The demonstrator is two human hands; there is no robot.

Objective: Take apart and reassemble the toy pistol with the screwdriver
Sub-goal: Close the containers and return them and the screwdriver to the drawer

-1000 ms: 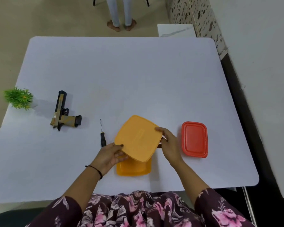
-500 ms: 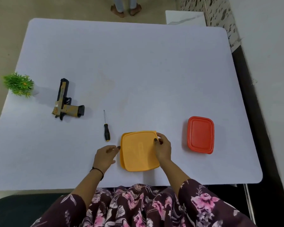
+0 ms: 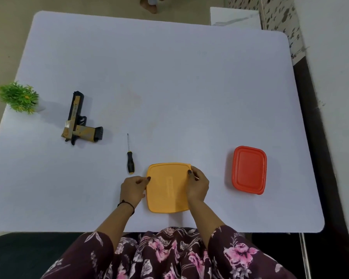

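The toy pistol (image 3: pixel 77 119), black and tan, lies on its side at the left of the white table (image 3: pixel 169 77). A small screwdriver (image 3: pixel 130 158) with a black handle lies between the pistol and a yellow box (image 3: pixel 167 188), tip pointing away from me. The yellow box sits near the front edge with its lid flat on top. My left hand (image 3: pixel 133 188) holds the box's left edge with curled fingers. My right hand (image 3: pixel 197 184) grips the right edge, thumb on the lid.
A red lidded box (image 3: pixel 249 170) lies to the right of the yellow one. A small green plant (image 3: pixel 18 97) stands at the table's left edge. A person's feet (image 3: pixel 149 5) show beyond the far edge. A wall runs along the right.
The yellow lid, held tilted above the box a second ago, now lies flat on it. Both hands have settled at the box's sides.
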